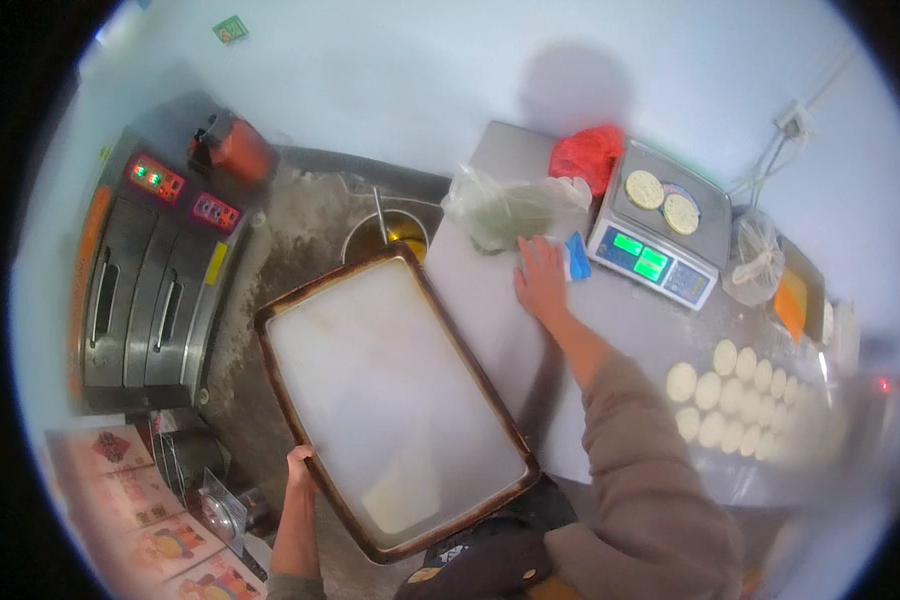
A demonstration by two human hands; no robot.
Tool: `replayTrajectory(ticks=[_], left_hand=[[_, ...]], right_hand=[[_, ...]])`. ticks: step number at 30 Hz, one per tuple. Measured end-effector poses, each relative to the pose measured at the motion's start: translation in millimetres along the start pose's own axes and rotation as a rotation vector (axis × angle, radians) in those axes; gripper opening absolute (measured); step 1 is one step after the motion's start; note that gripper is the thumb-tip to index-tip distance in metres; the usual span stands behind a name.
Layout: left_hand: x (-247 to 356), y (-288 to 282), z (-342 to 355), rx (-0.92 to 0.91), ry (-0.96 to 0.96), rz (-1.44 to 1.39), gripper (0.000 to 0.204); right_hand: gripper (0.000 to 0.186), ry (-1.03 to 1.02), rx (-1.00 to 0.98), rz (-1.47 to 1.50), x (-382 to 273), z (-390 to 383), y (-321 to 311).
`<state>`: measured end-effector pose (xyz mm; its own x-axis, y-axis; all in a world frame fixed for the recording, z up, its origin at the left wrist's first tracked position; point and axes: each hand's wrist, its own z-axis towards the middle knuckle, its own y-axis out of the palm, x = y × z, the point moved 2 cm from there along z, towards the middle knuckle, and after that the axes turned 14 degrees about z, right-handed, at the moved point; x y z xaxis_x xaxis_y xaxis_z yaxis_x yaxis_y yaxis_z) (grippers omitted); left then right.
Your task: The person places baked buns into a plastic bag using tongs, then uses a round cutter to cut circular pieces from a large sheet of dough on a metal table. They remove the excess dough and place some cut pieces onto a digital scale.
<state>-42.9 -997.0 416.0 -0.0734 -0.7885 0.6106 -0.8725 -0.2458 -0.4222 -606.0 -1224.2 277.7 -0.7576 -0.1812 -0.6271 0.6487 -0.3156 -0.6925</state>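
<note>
Your left hand (pixel 300 468) grips the large rusty-rimmed metal baking tray (pixel 395 400); beyond the tray, your open right hand (pixel 540 280) presses the bench (pixel 490 320); lay it flat next

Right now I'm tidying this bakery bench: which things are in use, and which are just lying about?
In use: baking tray gripped by left hand; right hand on blue scraper.
Lying about: scale, dough rounds, red bag, oven.
</note>
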Motion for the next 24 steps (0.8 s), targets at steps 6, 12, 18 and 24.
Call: replayTrajectory(ticks=[6,12,18,24], left_hand=[[16.2,32.7,6.2,-0.106,-0.045,0.037,0.019],[41.1,56.6,22.4,-0.059,-0.021,0.073,0.028],[52.5,70.8,47.5,-0.250,-0.002,0.093,0.034],[60.0,97.1,67.7,-0.336,0.015,0.169,0.013]], right_hand=[[0.071,0.050,0.167,0.073,-10.8,43.2,45.4],[0.067,0.178,0.349,-0.118,14.2,105.5,53.9],[0.061,0.370,0.377,0.060,42.8,133.6,40.4],[0.050,0.259,0.386,0.428,2.2,15.1,-6.5]])
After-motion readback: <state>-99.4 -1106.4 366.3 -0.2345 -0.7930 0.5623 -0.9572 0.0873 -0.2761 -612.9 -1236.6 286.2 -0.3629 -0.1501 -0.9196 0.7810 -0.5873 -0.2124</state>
